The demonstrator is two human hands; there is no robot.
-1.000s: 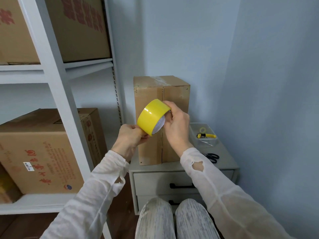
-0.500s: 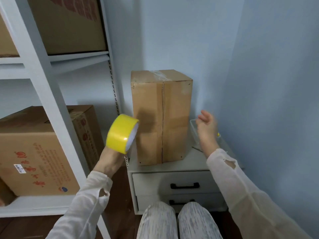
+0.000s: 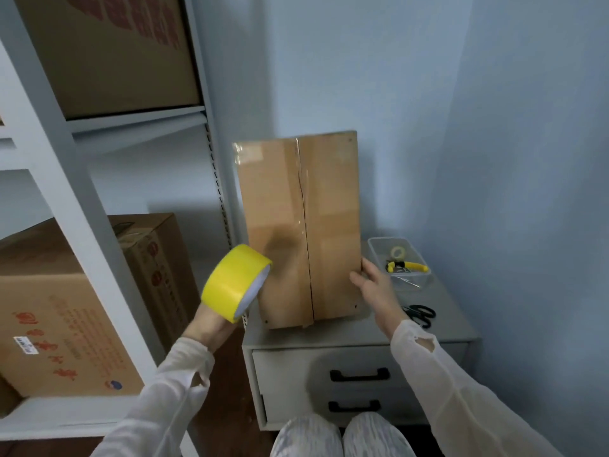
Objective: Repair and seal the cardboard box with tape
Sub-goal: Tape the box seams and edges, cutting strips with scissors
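The left hand [image 3: 211, 326] is raised and clamped on a yellow tape roll [image 3: 234, 282]. The roll sits on top of the hand, tipped so its open core faces the box, and it hides the fingers. Just to the right of that hand, with the roll nearly at its lower left corner, a tall cardboard box [image 3: 276, 225] stands on end on a grey drawer cabinet [image 3: 451, 321]. A dark split seam runs down the middle of its front face, and shiny clear tape wraps its upper left corner.

The right hand [image 3: 372, 286] is spread, fingers straight and apart, holding nothing. Its fingertips rest against the lower right edge of the box.

Just beyond that hand, a little to its right, is a clear plastic tray [image 3: 425, 281] holding a yellow-handled tool [image 3: 408, 267] and a small tape roll [image 3: 397, 251]. Black scissors [image 3: 421, 314] lie on the cabinet top beside the right wrist.

To the left of the left hand stands white metal shelving [image 3: 62, 179], with a printed carton [image 3: 59, 311] on its lower shelf.
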